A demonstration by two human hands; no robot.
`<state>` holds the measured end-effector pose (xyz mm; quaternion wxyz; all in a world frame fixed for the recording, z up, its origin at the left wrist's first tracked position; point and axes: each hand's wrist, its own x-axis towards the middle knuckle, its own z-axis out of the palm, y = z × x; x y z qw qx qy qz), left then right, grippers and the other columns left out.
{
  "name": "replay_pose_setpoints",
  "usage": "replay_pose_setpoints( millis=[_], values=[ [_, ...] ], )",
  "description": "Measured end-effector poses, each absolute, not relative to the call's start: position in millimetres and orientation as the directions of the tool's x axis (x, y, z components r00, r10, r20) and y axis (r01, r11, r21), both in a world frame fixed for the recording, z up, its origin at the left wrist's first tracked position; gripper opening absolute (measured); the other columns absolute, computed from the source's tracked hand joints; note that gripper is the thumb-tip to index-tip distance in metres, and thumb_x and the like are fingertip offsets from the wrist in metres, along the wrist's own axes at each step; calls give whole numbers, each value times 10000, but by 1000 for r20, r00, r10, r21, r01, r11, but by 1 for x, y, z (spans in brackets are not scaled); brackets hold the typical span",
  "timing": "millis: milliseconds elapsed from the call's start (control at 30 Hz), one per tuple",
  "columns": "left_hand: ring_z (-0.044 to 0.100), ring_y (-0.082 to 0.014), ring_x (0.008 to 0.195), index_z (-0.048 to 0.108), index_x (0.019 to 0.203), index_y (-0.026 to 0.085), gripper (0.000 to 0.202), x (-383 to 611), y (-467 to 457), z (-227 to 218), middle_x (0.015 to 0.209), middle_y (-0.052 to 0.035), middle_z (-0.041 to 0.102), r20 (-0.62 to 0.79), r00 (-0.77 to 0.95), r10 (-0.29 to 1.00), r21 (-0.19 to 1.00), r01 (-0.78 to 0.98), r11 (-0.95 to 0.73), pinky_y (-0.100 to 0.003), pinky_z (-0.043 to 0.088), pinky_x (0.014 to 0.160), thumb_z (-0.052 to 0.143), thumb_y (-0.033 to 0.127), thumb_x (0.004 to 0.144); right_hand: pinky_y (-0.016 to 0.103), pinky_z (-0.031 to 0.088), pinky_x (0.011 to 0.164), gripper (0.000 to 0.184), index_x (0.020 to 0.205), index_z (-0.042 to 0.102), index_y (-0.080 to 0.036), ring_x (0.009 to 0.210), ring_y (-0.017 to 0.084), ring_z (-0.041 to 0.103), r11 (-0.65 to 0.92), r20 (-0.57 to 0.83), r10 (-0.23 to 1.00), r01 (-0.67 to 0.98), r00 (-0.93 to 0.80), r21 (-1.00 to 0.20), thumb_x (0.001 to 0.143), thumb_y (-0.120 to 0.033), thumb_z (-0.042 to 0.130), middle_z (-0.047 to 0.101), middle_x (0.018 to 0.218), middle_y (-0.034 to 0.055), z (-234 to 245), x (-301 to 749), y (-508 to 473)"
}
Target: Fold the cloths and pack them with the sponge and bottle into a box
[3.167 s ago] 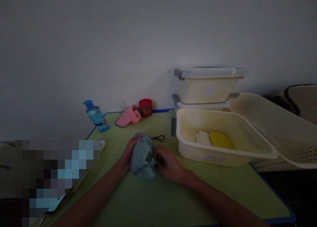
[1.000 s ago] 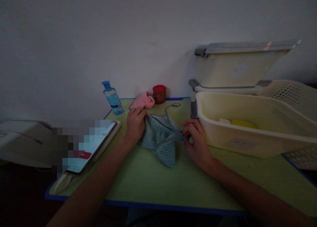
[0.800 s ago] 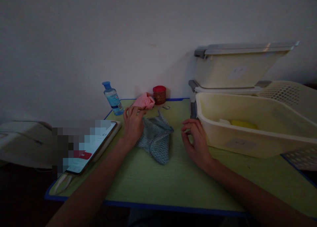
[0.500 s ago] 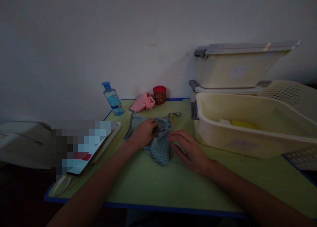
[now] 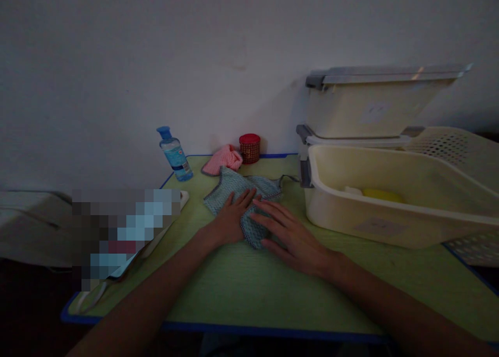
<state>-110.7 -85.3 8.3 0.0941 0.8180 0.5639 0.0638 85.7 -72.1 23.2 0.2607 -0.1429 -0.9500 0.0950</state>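
A blue-grey cloth (image 5: pixel 230 183) with a dark checked edge and a hanging loop lies partly folded on the green table (image 5: pixel 249 289). Flat against it rests my left hand (image 5: pixel 233 219), fingers stretched forward and spread. My right hand (image 5: pixel 290 235) lies over the cloth's right side, its fingers apart and the tips reaching near my left hand. Both palms are turned down, and they hide the middle of the cloth. Neither hand grips it.
Behind the cloth are a pink cloth (image 5: pixel 224 160), a red-lidded round container (image 5: pixel 249 149) and a blue bottle (image 5: pixel 175 154). A lit phone or tablet (image 5: pixel 134 255), partly blurred, leans at left. At right stand a cream bin (image 5: pixel 390 224) holding something yellow, and a lidded box (image 5: pixel 362 107).
My left hand has opened out flat from a curled pose. The right hand has moved left onto the cloth. The cloth's far edge is more spread out and its near flap is shorter.
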Motion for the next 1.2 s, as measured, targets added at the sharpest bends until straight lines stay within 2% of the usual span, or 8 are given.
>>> replay_pose_setpoints(
  millis=[300,433,600,767,900,1000,1100,1200],
  values=[
    [117,-279,1378,205,1407,153,787,-113,-85,5,1489,-166,140,44,361,932,292,887,-357,-522,55,1086,566,352,737,510,279,1065,548,1399,241,-176,1371,232,141,913,422,402,319,-813,-253,896,-294,421,256,1459,132,13,82,-67],
    [116,-267,1379,193,1409,159,801,-112,-85,3,1492,-157,138,41,366,930,280,889,-362,-501,57,1092,571,339,726,545,261,1059,597,1399,233,-160,1372,261,123,912,432,411,358,-803,-203,870,-310,467,263,1451,155,11,82,-68],
    [86,-258,1384,186,1411,163,772,-109,-85,6,1503,-136,105,-5,397,918,184,902,-390,-499,65,1091,534,394,762,578,264,1040,617,1320,344,-110,1290,301,322,886,423,463,420,-779,-196,804,-374,558,447,1312,185,15,81,-70],
    [108,-261,1381,157,1415,136,741,-105,-84,14,1504,-130,99,-59,377,924,87,924,-371,-522,119,1075,500,252,769,544,292,1027,550,1209,455,-138,1107,268,502,884,413,467,413,-782,-218,744,-368,638,570,1103,134,24,83,-72],
    [251,-259,1341,292,1373,139,573,-106,-82,13,1474,-140,236,70,379,923,88,919,-384,-486,213,1060,446,266,836,421,436,868,523,1220,471,-161,993,238,548,918,376,395,338,-838,-208,743,-292,640,589,1061,115,24,85,-75],
    [426,-267,1223,492,1220,118,413,-108,-79,13,1358,-165,428,237,379,895,61,913,-403,-429,336,998,441,329,869,346,441,794,321,1094,561,-176,865,198,589,929,310,358,304,-881,-209,774,-170,577,645,945,69,21,86,-75],
    [565,-227,1009,602,1001,133,292,-109,-79,17,1109,-129,606,399,402,824,43,890,-455,-376,437,870,362,271,908,278,430,653,160,891,602,-182,704,164,601,889,262,442,379,-858,-258,809,-105,489,658,784,29,18,86,-73],
    [596,-201,894,607,944,136,357,-107,-83,22,949,-102,645,451,537,713,57,780,-624,-336,468,798,319,346,923,250,404,564,143,876,563,-177,611,149,584,777,321,615,486,-720,-399,845,-139,429,634,720,21,17,86,-68]
  ],
)
